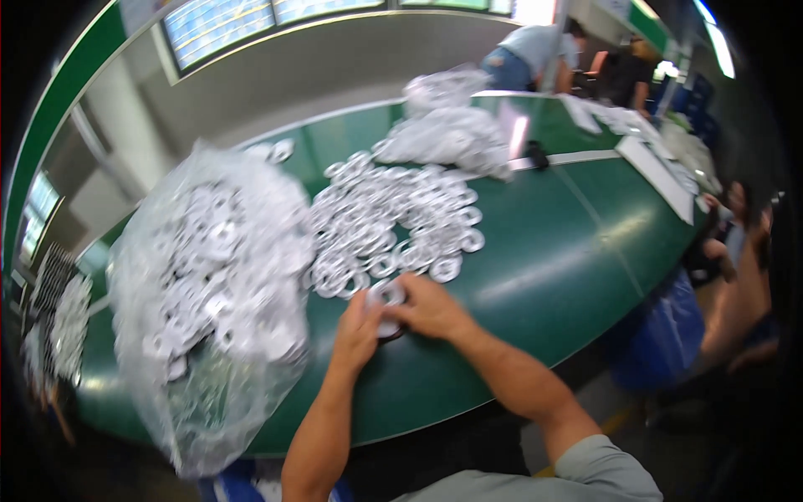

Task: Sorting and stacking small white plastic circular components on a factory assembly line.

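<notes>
Between my two hands is a white ring-shaped part [386, 293], held over the green table near its front edge. My left hand [360, 328] grips it from the left, fingers closed against its side. From the right, my right hand [428, 306] has thumb and fingers closed on the same part. A paler round piece shows just below it, partly covered by the fingers; I cannot tell if it is separate. Right beyond my hands spreads a loose pile of white rings [393, 213]. To the left lies a large clear plastic bag [288, 238] full of white ring-shaped parts.
The green table [535, 276] curves around me. Bags of white parts [447, 138] lie at its far side, with a small dark object [536, 156] beside them. A long white strip [657, 177] lies at the right. Other people [523, 58] are at the back and right. A blue bin [657, 335] stands at the right.
</notes>
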The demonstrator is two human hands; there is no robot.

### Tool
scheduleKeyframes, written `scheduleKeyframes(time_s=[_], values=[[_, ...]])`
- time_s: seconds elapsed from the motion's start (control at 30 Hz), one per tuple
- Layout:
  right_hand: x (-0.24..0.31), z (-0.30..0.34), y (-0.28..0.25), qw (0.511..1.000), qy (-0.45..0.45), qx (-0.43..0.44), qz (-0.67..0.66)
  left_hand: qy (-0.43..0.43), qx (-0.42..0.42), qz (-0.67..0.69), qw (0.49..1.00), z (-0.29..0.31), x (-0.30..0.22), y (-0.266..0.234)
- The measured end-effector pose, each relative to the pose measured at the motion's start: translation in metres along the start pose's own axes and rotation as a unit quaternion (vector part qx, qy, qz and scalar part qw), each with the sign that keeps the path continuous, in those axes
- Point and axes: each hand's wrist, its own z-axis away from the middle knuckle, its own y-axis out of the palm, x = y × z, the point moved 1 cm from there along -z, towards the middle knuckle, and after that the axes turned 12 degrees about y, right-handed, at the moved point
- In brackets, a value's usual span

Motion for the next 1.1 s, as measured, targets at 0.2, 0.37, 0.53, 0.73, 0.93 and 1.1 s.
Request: scheduleKeyframes(time_s=[0.2, 0.37, 0.53, 0.73, 0.93, 1.1], values=[[-0.004, 0.006, 0.022, 0.99, -0.122, -0.069, 0.034, -0.018, -0.013, 0.029, 0.999, 0.005, -0.021, -0.001], [0.013, 0.007, 0.0, 0.997, -0.005, 0.065, -0.051, 0.05, -0.017, -0.016, 0.998, 0.006, -0.012, -0.002], [0.002, 0.008, 0.006, 0.994, -0.107, -0.023, 0.025, 0.038, 0.025, 0.049, 0.998, 0.007, -0.034, 0.0], [0.02, 0.023, 0.012, 0.988, -0.13, -0.069, 0.053, 0.078, 0.009, 0.061, 0.995, 0.008, -0.039, -0.01], [0.017, 0.015, 0.011, 0.975, -0.203, -0.091, 0.003, 0.063, 0.014, 0.028, 0.998, 0.001, -0.039, -0.024], [0.024, 0.016, -0.007, 0.972, 0.024, 0.117, -0.202, 0.076, 0.007, 0.102, 0.992, 0.002, -0.026, -0.024]])
